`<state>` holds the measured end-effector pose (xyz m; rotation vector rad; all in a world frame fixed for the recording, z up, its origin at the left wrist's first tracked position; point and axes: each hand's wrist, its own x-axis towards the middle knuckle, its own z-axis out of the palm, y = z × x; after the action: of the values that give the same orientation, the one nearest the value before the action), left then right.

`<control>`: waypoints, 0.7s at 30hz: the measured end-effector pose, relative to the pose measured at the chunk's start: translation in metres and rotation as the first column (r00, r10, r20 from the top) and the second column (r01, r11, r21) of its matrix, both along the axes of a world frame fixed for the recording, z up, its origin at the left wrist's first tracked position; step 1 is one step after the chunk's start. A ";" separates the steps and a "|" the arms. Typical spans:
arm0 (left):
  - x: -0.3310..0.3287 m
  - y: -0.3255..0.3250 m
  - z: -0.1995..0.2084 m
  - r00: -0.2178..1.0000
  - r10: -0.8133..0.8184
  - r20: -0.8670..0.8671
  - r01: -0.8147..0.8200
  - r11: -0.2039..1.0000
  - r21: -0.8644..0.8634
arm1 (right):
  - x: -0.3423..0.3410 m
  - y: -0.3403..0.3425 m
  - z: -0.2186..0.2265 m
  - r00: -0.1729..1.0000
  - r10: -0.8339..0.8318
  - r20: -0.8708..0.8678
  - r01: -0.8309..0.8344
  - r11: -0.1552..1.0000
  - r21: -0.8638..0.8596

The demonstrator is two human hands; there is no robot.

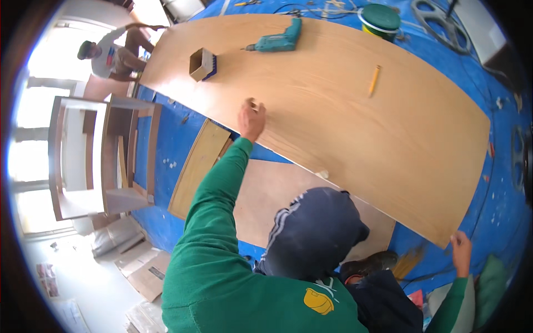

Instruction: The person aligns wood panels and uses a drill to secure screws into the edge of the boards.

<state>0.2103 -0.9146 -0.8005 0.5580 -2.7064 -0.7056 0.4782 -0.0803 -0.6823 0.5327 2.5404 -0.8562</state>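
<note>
A large light-brown wooden panel (333,111) lies in front of me. My left hand (252,117) is over its near edge, left of the middle, with curled fingers. Something small and brownish shows at its fingertips, too blurred to name. My right hand (461,252) is at the panel's near right corner, fingers closed at the edge. On the panel lie a teal power drill (280,40), an open small cardboard box (202,65) and a yellow pencil (375,81). A small whitish piece (322,174) sits on the near edge beside my knee (316,233).
A co-worker (108,55) crouches at the panel's far left end, one hand near its corner. Blue sheeting (172,133) covers the floor. An open cabinet frame (105,155) stands left; another board (261,194) lies below the panel. A green-lidded bucket (380,21) stands beyond.
</note>
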 end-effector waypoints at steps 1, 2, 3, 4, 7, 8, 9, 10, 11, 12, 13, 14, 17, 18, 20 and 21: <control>-0.011 -0.037 -0.006 0.999 0.047 -0.007 -0.047 0.998 -0.046 | -0.008 -0.008 0.013 0.998 0.037 0.047 -0.035 0.998 -0.043; -0.030 -0.077 -0.006 0.999 0.040 -0.016 -0.043 0.970 -0.239 | -0.024 -0.017 0.023 0.995 0.049 0.083 -0.044 0.997 -0.063; -0.045 -0.116 -0.011 0.989 0.146 -0.034 -0.147 0.907 -0.394 | -0.040 -0.037 0.042 0.989 0.061 0.132 -0.053 0.997 -0.063; -0.057 -0.164 -0.007 0.978 0.206 -0.019 -0.192 0.874 -0.447 | -0.054 -0.068 0.063 0.988 0.051 0.144 -0.036 0.994 -0.101; -0.100 -0.260 0.023 0.954 0.259 0.150 -0.147 0.842 -0.518 | -0.094 -0.164 0.126 0.999 0.052 -0.010 -0.053 0.968 -0.243; -0.119 -0.272 0.031 0.975 0.202 0.089 -0.119 0.822 -0.557 | -0.103 -0.189 0.144 0.986 0.108 -0.123 -0.139 0.950 -0.279; -0.139 -0.255 0.041 0.990 0.135 0.039 -0.087 0.809 -0.582 | -0.125 -0.226 0.173 0.933 0.276 -0.230 -0.339 0.887 -0.315; -0.160 -0.231 0.049 0.950 0.254 0.184 -0.121 0.839 -0.531 | -0.144 -0.268 0.199 0.911 0.283 -0.301 -0.390 0.829 -0.400; -0.168 -0.239 0.059 0.985 0.146 0.093 -0.057 0.782 -0.621 | -0.168 -0.306 0.224 0.877 0.296 -0.378 -0.463 0.729 -0.504; -0.178 -0.228 0.070 1.000 0.023 0.002 -0.016 0.780 -0.626 | -0.187 -0.322 0.227 0.793 0.360 -0.491 -0.599 0.606 -0.523; -0.196 -0.240 0.060 0.999 -0.039 0.029 0.048 0.744 -0.667 | -0.206 -0.344 0.232 0.694 0.403 -0.597 -0.718 0.448 -0.533; -0.219 -0.185 0.050 0.979 -0.093 0.181 0.183 0.788 -0.588 | -0.228 -0.370 0.233 0.614 0.432 -0.660 -0.789 0.316 -0.527; -0.277 -0.115 0.029 0.913 -0.338 0.230 0.404 0.834 -0.376 | -0.241 -0.422 0.263 0.590 0.310 -0.746 -0.801 0.338 -0.493; -0.291 -0.103 0.024 0.904 -0.354 0.238 0.417 0.849 -0.323 | -0.238 -0.430 0.261 0.590 0.248 -0.769 -0.792 0.364 -0.490; -0.346 -0.095 0.013 0.874 -0.394 0.285 0.451 0.876 -0.171 | -0.217 -0.428 0.248 0.490 0.223 -0.843 -0.832 0.407 -0.376; -0.363 -0.115 0.004 0.850 -0.392 0.352 0.444 0.892 -0.081 | -0.210 -0.424 0.241 0.442 0.206 -0.873 -0.855 0.392 -0.340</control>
<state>-0.1528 -1.0293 -0.7967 0.0319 -3.2095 -0.5191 0.2679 -0.5047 -0.4417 -1.2338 2.1887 -1.9279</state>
